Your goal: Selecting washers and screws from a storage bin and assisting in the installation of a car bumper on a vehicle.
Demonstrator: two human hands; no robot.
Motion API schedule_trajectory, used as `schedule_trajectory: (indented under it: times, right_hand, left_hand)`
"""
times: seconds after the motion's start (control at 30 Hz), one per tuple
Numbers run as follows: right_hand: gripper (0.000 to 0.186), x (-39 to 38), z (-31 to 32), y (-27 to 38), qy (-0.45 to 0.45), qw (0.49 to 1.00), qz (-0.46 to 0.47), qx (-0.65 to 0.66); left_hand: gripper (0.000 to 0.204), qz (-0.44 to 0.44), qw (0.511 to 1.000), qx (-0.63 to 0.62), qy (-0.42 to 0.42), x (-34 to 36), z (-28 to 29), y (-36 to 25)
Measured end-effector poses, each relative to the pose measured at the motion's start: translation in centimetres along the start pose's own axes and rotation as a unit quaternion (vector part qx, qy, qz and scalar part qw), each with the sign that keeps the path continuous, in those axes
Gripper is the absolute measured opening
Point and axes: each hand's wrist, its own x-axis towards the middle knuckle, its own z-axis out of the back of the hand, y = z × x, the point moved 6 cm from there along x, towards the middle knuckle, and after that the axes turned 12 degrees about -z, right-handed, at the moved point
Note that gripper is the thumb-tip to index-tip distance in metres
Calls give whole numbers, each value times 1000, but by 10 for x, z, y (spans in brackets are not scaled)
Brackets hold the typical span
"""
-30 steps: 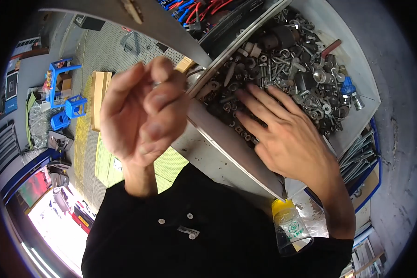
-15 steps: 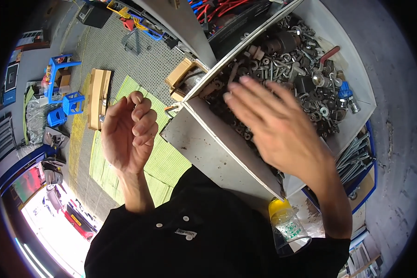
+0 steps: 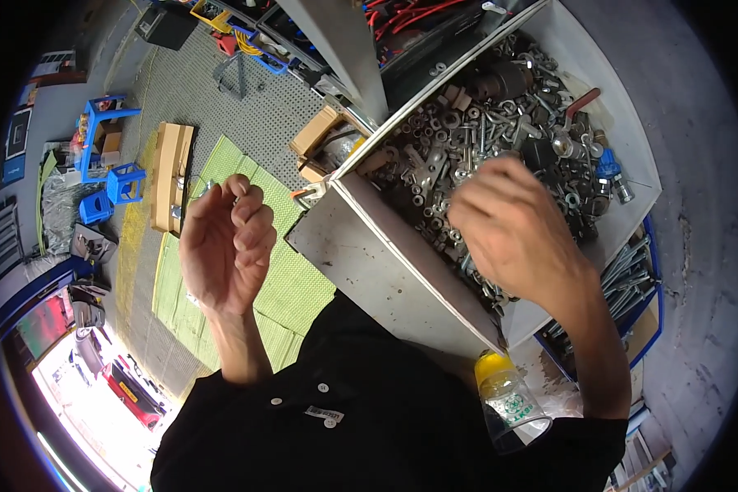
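Observation:
My left hand (image 3: 228,246) is raised palm up left of the open box (image 3: 619,74), its fingers curled in with the tips close together; whatever they may hold is too small or hidden to make out. My right hand (image 3: 512,238) is over the jumbled metal nuts, bolts and washers (image 3: 484,123) inside the box, its fingers bent down and their tips hidden. A red-handled part (image 3: 580,104) and a blue fitting (image 3: 608,166) lie at the right of the pile.
Long bolts (image 3: 623,279) fill a blue-edged bin. A clear cup with yellow (image 3: 492,365) is near my right arm. A grey panel (image 3: 357,275) juts over a green mat (image 3: 213,320). Cartons (image 3: 312,131), blue stools (image 3: 125,182) and a metal upright (image 3: 344,57) are beyond.
My left hand has lowered and drawn back from beside the box. My right hand's spread fingers have bent inward over the pile, uncovering hardware at its left.

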Motion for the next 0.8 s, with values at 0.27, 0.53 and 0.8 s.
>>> schedule_trajectory:
  times: [0.27, 0.53, 0.8]
  right_hand:
    - [40, -11, 20, 5, -246, 962, 89, 81]
    - [31, -1, 11, 16, -314, 945, 93, 12]
    - [22, 10, 16, 23, -346, 935, 68, 39]
  left_hand:
    - [34, -14, 1000, -7, -5, -2, 9, -3]
    - [33, -2, 1000, -4, 2, -1, 8, 5]
    - [31, -26, 999, -17, -14, 4, 15, 2]
